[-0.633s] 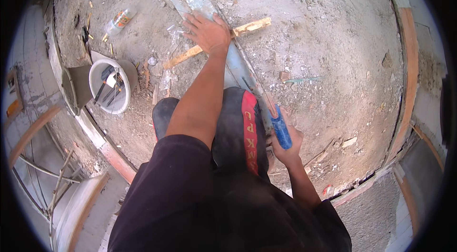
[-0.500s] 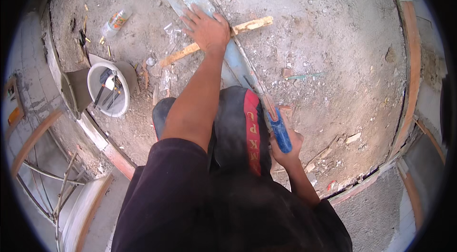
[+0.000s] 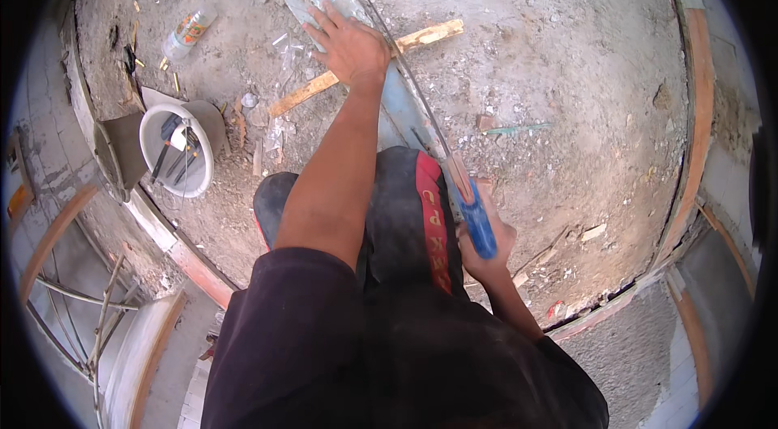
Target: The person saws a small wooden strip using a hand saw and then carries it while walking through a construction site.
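Note:
My left hand point(image 3: 354, 50) lies flat with fingers spread on a long plank point(image 3: 397, 101) in worn light-blue paint, which runs from the far side down to my knees. In my right hand point(image 3: 496, 239), low beside my right leg, the blue handle of a handsaw point(image 3: 480, 222) is gripped. Its long, thin-looking blade points away along the plank's right edge, past my left hand. Whether the teeth touch the wood cannot be made out. A rough strip of wood point(image 3: 432, 35) crosses under the plank near my left hand.
To the left, a white bucket point(image 3: 212, 137) holds several tools, beside a grey sheet-like piece point(image 3: 121, 149). Behind it lies a plastic bottle point(image 3: 188, 34). Wood scraps and a thin green piece point(image 3: 519, 129) litter the dusty ground. Timber edging point(image 3: 701, 105) borders the right side.
The saw blade now stands out more distinctly along the plank's right edge, its tip visible beyond my left hand. My left hand stays flat on the plank; the view has shifted slightly.

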Tool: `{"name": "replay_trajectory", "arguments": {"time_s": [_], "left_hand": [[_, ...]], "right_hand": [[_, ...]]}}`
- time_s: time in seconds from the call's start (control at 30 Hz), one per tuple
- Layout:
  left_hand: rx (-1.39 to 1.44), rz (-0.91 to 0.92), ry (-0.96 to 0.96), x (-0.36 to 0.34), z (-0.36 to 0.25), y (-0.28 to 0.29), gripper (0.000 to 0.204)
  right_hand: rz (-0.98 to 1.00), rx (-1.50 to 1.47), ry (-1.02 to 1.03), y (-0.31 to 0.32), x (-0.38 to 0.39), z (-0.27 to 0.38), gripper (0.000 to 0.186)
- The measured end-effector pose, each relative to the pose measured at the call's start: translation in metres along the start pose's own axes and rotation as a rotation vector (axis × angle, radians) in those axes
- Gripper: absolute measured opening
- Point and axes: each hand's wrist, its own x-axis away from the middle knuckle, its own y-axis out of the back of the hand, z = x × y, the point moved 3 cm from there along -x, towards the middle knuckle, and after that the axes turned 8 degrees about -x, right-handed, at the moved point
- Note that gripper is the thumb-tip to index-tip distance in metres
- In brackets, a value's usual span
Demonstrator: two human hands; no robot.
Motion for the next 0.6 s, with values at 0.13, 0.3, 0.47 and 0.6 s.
{"name": "replay_trajectory", "arguments": {"time_s": [0.13,0.3,0.47,0.6], "left_hand": [[-0.008,-0.001,-0.016,0.005,-0.004,0.001,0.059],[-0.003,-0.029,0.033,0.000,0.000,-0.001,0.057],[-0.021,-0.029,0.000,0.000,-0.001,-0.002,0.057],[0.037,-0.030,0.001,-0.002,0.002,-0.005,0.057]], "right_hand": [[0.071,0.067,-0.040,-0.008,-0.018,-0.008,0.062],[0.084,-0.037,-0.177,-0.002,-0.014,0.005,0.061],[0.034,0.011,-0.086,0.011,-0.007,0.009,0.062],[0.065,-0.008,-0.086,-0.003,-0.045,0.003,0.062]]}}
